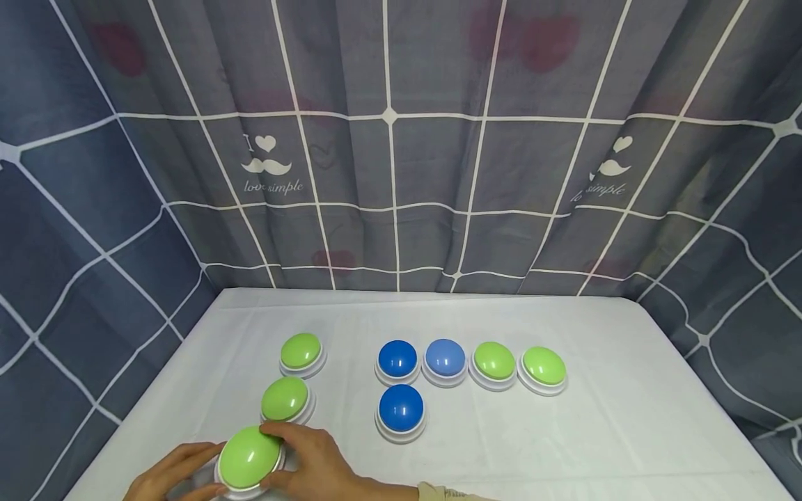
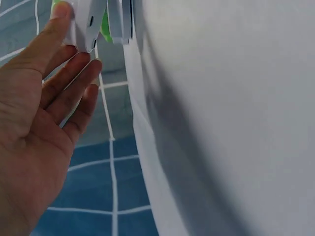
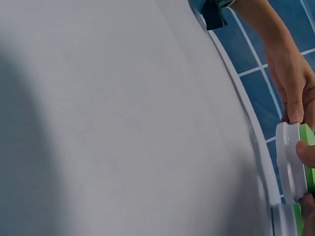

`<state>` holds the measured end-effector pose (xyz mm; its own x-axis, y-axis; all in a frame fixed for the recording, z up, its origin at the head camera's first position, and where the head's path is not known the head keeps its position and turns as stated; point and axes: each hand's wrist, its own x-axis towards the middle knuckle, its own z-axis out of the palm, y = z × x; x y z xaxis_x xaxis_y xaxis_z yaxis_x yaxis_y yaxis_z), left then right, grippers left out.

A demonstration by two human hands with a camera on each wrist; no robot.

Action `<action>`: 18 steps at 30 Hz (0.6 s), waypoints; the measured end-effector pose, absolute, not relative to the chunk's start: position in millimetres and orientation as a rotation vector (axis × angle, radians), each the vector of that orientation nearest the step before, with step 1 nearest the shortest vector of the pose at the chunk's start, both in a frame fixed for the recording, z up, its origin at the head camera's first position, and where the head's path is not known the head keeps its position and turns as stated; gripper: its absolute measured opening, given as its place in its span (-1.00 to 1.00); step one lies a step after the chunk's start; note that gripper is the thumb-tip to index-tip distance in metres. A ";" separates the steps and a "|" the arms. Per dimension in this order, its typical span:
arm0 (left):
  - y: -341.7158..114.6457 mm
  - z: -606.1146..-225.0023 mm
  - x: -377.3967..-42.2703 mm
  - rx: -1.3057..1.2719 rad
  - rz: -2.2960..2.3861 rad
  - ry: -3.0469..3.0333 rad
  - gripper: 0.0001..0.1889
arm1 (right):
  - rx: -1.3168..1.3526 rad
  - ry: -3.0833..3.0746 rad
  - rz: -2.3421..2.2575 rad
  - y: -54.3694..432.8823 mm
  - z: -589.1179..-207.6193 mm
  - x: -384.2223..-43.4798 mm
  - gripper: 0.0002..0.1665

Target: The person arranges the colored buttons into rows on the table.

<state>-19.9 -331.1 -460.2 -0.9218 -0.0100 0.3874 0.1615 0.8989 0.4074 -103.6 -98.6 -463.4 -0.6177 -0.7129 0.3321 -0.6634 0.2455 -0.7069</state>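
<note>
A green-domed push button [image 1: 249,457] with a white base is held between both hands at the front left of the table. My left hand [image 1: 172,473] grips its left side; in the left wrist view the thumb [image 2: 60,14] lies against the button's edge. My right hand [image 1: 316,459] pinches its right side, one finger at the top of the dome and the thumb low by the base. In the right wrist view the white base [image 3: 289,162] shows side-on. Just behind it sits a second green button [image 1: 285,398], with a third green button [image 1: 301,351] farther back.
Toward the middle stand a dark blue button [image 1: 397,358], a lighter blue button [image 1: 445,358], and two green ones [image 1: 494,360] in a row. Another blue button [image 1: 401,408] sits in front. The white-covered table [image 1: 564,445] is backed by a checked curtain [image 1: 432,167].
</note>
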 end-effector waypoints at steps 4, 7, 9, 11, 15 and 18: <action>-315.8 -450.6 -26.3 -0.180 -0.619 -2.678 -0.44 | -1.237 2.274 -1.474 -79.3 -456.4 -109.3 -0.26; -300.5 -444.8 -36.2 -0.311 -0.651 -2.659 -0.46 | -1.198 2.202 -1.567 -59.5 -454.3 -114.7 -0.25; -290.3 -442.2 -43.4 -0.440 -0.670 -2.622 -0.45 | -1.208 2.197 -1.611 -45.3 -454.9 -117.7 -0.24; -278.8 -438.9 -49.8 -0.536 -0.656 -2.594 -0.46 | -1.221 2.191 -1.652 -30.6 -455.0 -119.7 -0.24; -250.8 -430.2 -61.3 -0.601 -0.644 -2.650 -0.52 | -1.210 2.178 -1.730 0.2 -454.0 -123.3 -0.24; -227.9 -423.3 -69.6 -0.587 -0.660 -2.757 -0.49 | -1.175 2.201 -1.740 24.0 -452.6 -126.3 -0.25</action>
<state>-69.6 -227.9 -423.3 -0.8888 0.3247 0.3233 0.4359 0.8166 0.3784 -126.3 24.0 -452.6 -0.6975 -0.6145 0.3685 -0.5004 0.0497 -0.8644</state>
